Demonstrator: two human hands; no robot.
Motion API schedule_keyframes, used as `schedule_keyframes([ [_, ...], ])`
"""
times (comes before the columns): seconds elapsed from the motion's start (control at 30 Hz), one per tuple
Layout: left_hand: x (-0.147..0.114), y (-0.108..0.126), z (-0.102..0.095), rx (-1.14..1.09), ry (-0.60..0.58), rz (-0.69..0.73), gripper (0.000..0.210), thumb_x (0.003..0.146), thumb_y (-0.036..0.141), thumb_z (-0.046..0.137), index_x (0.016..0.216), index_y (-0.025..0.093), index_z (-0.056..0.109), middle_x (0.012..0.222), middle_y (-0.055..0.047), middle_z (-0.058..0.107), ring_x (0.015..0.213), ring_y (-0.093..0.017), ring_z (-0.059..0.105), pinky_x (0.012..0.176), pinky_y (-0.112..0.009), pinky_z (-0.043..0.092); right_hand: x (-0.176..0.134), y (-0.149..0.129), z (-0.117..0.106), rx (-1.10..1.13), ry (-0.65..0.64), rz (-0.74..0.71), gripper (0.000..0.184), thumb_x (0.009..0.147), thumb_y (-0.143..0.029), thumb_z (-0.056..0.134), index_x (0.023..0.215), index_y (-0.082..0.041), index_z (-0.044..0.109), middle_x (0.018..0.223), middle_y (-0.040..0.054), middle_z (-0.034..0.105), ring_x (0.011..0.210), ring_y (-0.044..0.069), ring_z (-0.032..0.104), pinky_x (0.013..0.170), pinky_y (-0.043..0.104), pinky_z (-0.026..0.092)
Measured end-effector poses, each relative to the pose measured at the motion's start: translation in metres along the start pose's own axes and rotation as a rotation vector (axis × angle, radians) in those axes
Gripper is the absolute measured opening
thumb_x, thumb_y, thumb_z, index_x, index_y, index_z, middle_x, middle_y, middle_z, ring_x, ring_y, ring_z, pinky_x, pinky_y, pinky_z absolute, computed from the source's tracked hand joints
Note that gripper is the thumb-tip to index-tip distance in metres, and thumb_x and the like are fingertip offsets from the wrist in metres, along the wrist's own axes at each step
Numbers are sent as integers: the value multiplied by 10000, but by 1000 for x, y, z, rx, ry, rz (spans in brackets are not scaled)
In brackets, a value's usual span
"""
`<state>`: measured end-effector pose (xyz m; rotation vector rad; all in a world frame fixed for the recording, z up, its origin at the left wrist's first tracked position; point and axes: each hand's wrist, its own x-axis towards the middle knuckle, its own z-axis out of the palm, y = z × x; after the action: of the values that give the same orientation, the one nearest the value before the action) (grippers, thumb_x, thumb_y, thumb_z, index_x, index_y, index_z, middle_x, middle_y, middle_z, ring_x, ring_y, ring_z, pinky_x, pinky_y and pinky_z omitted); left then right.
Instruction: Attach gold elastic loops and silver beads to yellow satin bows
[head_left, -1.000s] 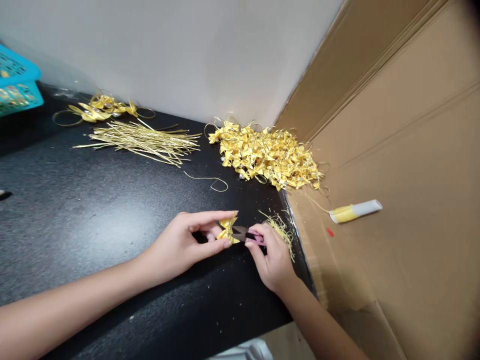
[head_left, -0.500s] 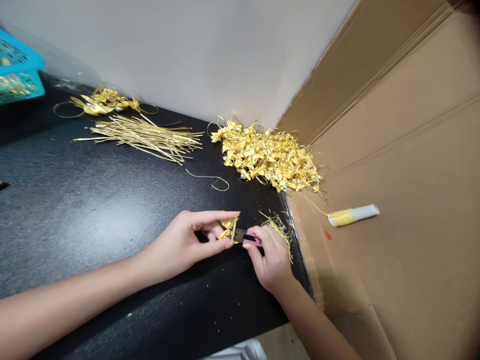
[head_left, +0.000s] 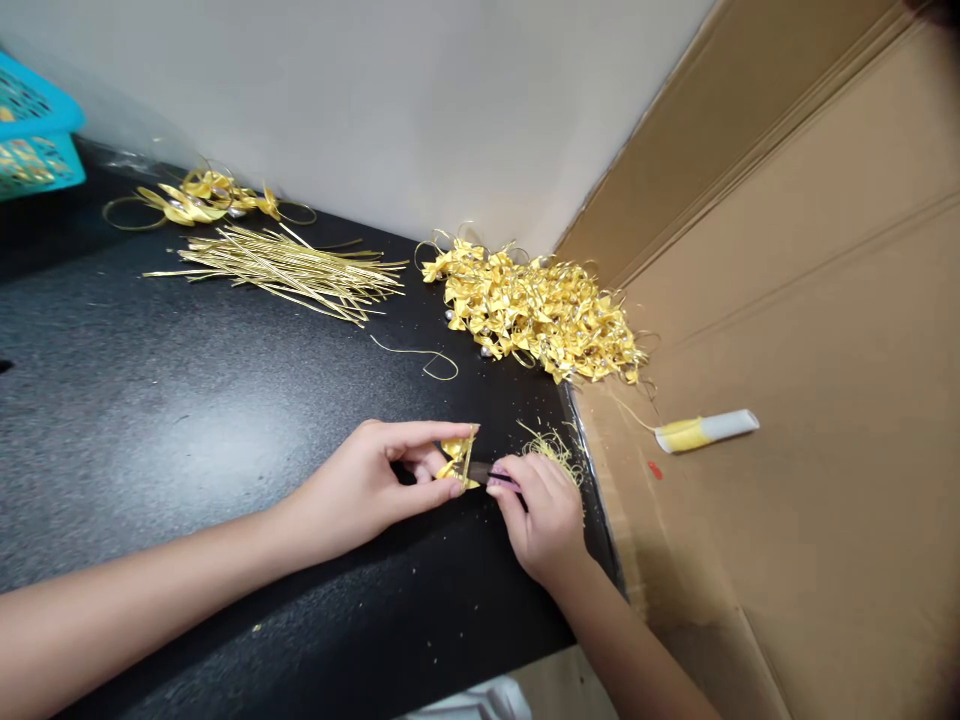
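Observation:
Between the thumb and fingertips of my left hand is a yellow ribbon bow, with a gold cord stretched across its back. My right hand is closed around the purple handles of a pair of small snips. The dark blades point left and meet the bow at the gold cord; their tips are partly hidden by it. Just beyond my right hand lies a heap of thin yellow thread clippings.
A big pile of finished-looking yellow bows sits at the back right. Gold cord strips and several looped bows lie farther left, near a turquoise basket. Cardboard walls the right side, with a yellow-thread tube there.
The snips' purple handles have been squeezed together and the blades have closed at the gold cord. Both hands stay in nearly the same place.

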<state>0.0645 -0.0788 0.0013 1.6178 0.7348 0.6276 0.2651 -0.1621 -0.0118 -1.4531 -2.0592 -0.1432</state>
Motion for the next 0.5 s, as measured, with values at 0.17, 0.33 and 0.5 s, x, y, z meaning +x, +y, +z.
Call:
schedule_keyframes([
  [0.17, 1, 1, 0, -9, 0, -5, 442, 788, 301, 686, 1200, 144, 667, 626, 26, 653, 561, -104, 575, 562, -199, 494, 0, -1, 0, -17, -20, 0, 192, 976, -233, 432, 943, -168, 610, 721, 52, 654, 633, 173, 547, 603, 302, 410],
  [0.33, 1, -2, -1, 31, -6, 8, 428, 796, 302, 680, 1199, 156, 667, 635, 28, 655, 571, -104, 576, 573, -200, 492, 1, 0, -1, 48, 8, 69, 169, 966, -234, 446, 915, -176, 596, 734, 51, 656, 655, 173, 584, 619, 296, 458],
  [0.5, 1, -5, -3, 132, 8, 96, 387, 812, 291, 675, 1183, 183, 686, 655, 21, 669, 578, -103, 579, 566, -189, 479, -4, 2, -1, 231, 29, 283, 136, 942, -231, 464, 1007, -189, 575, 856, 57, 693, 763, 163, 677, 655, 252, 543],
])
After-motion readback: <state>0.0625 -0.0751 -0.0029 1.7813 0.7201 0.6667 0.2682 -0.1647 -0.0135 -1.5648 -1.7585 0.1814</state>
